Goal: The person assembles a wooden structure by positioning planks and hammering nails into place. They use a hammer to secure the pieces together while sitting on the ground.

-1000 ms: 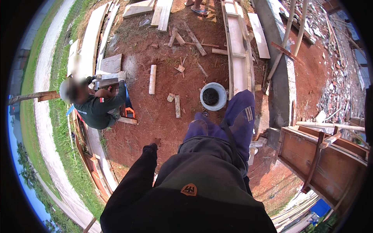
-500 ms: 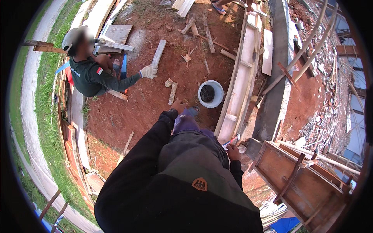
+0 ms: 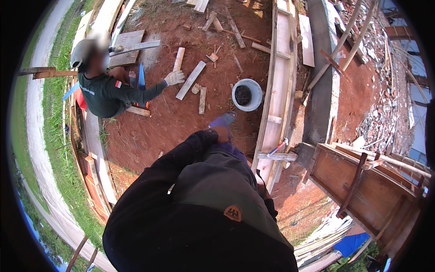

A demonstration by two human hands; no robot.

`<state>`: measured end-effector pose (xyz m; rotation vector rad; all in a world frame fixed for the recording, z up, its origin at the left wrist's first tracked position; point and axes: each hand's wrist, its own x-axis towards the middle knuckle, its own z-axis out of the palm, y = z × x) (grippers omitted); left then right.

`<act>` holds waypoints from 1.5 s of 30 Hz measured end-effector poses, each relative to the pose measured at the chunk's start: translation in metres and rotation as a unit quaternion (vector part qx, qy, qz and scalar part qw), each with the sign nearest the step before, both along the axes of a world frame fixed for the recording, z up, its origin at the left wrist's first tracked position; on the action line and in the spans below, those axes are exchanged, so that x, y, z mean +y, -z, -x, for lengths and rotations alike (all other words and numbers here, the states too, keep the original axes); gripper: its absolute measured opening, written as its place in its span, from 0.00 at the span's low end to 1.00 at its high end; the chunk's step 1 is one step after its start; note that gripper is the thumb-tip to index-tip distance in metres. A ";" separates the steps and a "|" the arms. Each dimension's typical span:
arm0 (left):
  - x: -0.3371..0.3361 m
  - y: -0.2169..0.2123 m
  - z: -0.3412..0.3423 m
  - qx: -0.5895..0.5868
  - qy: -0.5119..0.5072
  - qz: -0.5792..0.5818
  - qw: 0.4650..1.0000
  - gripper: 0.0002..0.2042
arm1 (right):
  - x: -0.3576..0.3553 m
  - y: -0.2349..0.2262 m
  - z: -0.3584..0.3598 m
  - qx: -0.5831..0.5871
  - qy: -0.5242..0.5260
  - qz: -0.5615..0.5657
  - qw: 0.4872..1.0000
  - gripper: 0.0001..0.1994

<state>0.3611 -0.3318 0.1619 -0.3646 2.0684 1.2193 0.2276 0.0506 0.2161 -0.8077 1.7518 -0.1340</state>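
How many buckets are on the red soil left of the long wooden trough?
1: the pale bucket, beside the long wooden trough, just ahead of the wearer's visible foot. Any others behind the wearer's body would be hidden.

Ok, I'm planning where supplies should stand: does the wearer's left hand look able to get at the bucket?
Probably yes, perhaps with a forward lean: the left hand is at the purple-trousered leg, the bucket stands on the soil just beyond the foot, and nothing covers its open top.
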 end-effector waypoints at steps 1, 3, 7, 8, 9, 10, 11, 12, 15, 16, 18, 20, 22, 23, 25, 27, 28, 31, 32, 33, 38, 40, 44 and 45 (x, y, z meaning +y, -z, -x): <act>0.000 -0.013 -0.004 0.026 0.039 -0.014 0.999 0.23 | 0.013 -0.017 -0.030 -0.021 0.026 0.017 0.999 0.14; 0.014 -0.068 -0.042 0.025 0.056 -0.070 0.996 0.20 | 0.039 -0.056 -0.052 -0.101 0.029 0.042 0.994 0.14; 0.011 -0.061 -0.102 -0.015 0.055 -0.185 0.981 0.23 | 0.057 -0.041 -0.133 -0.280 0.267 -0.146 0.910 0.12; 0.006 -0.042 -0.105 -0.121 -0.036 -0.196 0.972 0.23 | 0.053 -0.019 -0.139 -0.302 0.224 -0.184 0.908 0.12; -0.004 -0.024 -0.105 -0.224 -0.125 -0.201 0.945 0.22 | 0.050 0.008 -0.151 -0.319 0.211 -0.189 0.905 0.13; -0.008 0.012 -0.105 -0.153 -0.158 -0.132 0.967 0.21 | 0.064 0.045 -0.167 -0.333 0.251 -0.139 0.898 0.12; -0.021 0.060 -0.103 -0.073 -0.185 -0.053 0.979 0.20 | 0.072 0.092 -0.181 -0.343 0.290 -0.078 0.890 0.11; -0.038 0.121 -0.099 -0.044 -0.189 0.035 0.980 0.22 | 0.066 0.130 -0.194 -0.361 0.380 -0.066 0.849 0.11; -0.087 0.320 -0.104 -0.022 -0.242 0.206 0.948 0.21 | 0.017 0.225 -0.180 -0.035 0.580 0.046 0.813 0.15; -0.106 0.354 -0.103 -0.047 -0.284 0.210 0.934 0.21 | 0.012 0.250 -0.170 0.148 0.515 0.058 0.843 0.16; -0.144 0.436 -0.101 -0.052 -0.320 0.279 0.904 0.21 | 0.020 0.320 -0.150 0.354 0.461 0.064 0.811 0.21; -0.187 0.506 -0.107 -0.050 -0.314 0.363 0.876 0.26 | 0.042 0.377 -0.138 0.355 0.557 0.053 0.749 0.25; -0.230 0.553 -0.117 -0.006 -0.299 0.494 0.816 0.35 | 0.035 0.416 -0.139 0.328 0.647 0.099 0.681 0.28; -0.231 0.557 -0.099 -0.010 -0.319 0.525 0.789 0.38 | 0.029 0.424 -0.137 0.338 0.664 0.146 0.651 0.29; -0.241 0.580 -0.087 -0.021 -0.318 0.576 0.753 0.45 | 0.019 0.429 -0.148 0.394 0.680 0.173 0.594 0.30; -0.233 0.587 -0.074 -0.038 -0.306 0.546 0.779 0.44 | 0.015 0.434 -0.153 0.445 0.665 0.189 0.569 0.29; -0.250 0.602 -0.083 -0.045 -0.288 0.580 0.761 0.44 | 0.008 0.435 -0.154 0.432 0.694 0.201 0.540 0.29; -0.282 0.631 -0.112 0.040 -0.236 0.615 0.751 0.37 | 0.009 0.421 -0.168 0.432 0.701 0.195 0.533 0.28; -0.252 0.611 -0.084 0.016 -0.276 0.551 0.787 0.35 | 0.005 0.408 -0.178 0.455 0.691 0.180 0.532 0.27; -0.264 0.612 -0.078 0.044 -0.316 0.492 0.810 0.34 | 0.002 0.399 -0.187 0.461 0.687 0.169 0.536 0.27; -0.164 0.573 0.000 0.254 -0.375 0.352 0.819 0.39 | -0.020 0.387 -0.225 0.498 0.751 0.132 0.414 0.26; -0.119 0.538 0.043 0.273 -0.318 0.289 0.861 0.38 | -0.030 0.380 -0.234 0.521 0.754 0.093 0.390 0.25; -0.025 0.497 0.118 0.349 -0.193 -0.029 0.916 0.32 | -0.049 0.357 -0.249 0.553 0.746 0.032 0.370 0.26; -0.010 0.497 0.137 0.356 -0.158 -0.077 0.918 0.31 | -0.052 0.354 -0.253 0.560 0.744 0.025 0.364 0.26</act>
